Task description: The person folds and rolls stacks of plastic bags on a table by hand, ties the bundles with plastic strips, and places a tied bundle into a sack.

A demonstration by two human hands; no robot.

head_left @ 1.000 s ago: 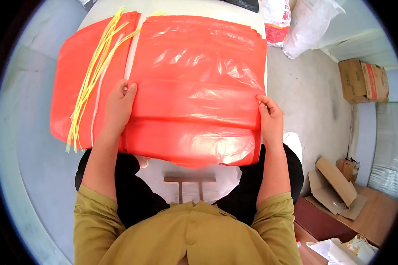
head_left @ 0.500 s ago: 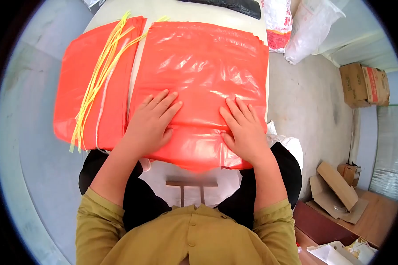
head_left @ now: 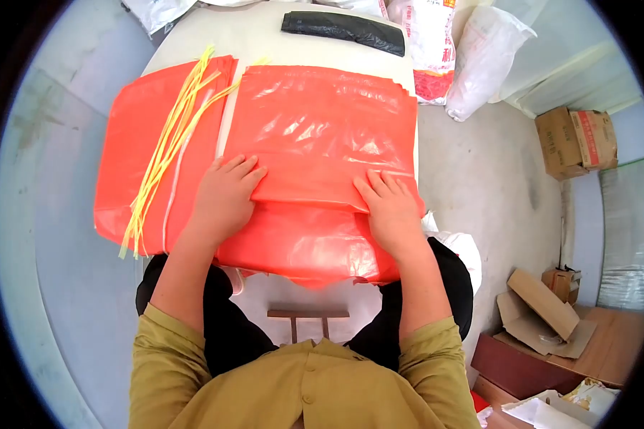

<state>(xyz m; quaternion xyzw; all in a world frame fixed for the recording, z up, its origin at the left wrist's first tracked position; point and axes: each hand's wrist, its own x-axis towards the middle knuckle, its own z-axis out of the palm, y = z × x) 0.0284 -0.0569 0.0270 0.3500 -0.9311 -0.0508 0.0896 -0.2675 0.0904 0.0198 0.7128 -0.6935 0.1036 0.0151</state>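
A stack of red plastic sheets or bags [head_left: 315, 121] covers the middle of the table, its near part hanging over the front edge. My left hand [head_left: 225, 196] lies on its left side, fingers stretched out and pointing away from me. On its right side rests my right hand [head_left: 393, 211], palm down with the fingers spread. A crease runs across the red plastic between both hands. Further left is a second red stack [head_left: 132, 136], with a bundle of yellow strips [head_left: 166, 146] and a whitish cord [head_left: 175, 182] lying on it.
A black folded plastic roll [head_left: 343, 30] lies at the far side of the pale table [head_left: 254, 30]. Beyond the table's right edge stand a red-and-white sack [head_left: 431, 53] and a white bag [head_left: 483, 61]. Cardboard boxes [head_left: 576, 141] and an opened carton [head_left: 544, 307] are at the right.
Both hands let go of the red stack's side edges and came down flat on it. Since then my left hand has shifted left. The view has tilted up, showing more of the table's far side.
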